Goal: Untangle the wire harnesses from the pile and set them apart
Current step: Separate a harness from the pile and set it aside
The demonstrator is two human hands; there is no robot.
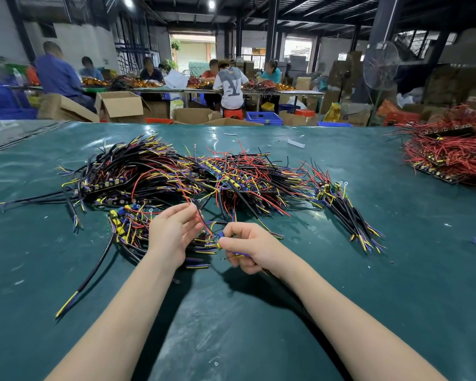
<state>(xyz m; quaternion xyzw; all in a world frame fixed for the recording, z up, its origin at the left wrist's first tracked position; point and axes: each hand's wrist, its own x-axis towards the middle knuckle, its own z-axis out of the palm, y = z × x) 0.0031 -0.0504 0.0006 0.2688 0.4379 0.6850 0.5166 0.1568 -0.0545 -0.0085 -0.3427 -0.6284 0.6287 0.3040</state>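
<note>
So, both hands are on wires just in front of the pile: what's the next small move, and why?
Probably lift the red wire clear with the left hand while the right hand holds the harness steady. The left fingers pinch that wire, which seems to lead back into the pile, and the right hand grips the harness, so the wire looks like the snag.

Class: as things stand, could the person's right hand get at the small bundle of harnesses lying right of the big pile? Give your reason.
Probably yes: only bare green table lies between the right hand and that bundle. But it grips a harness, so would need to let go.
</note>
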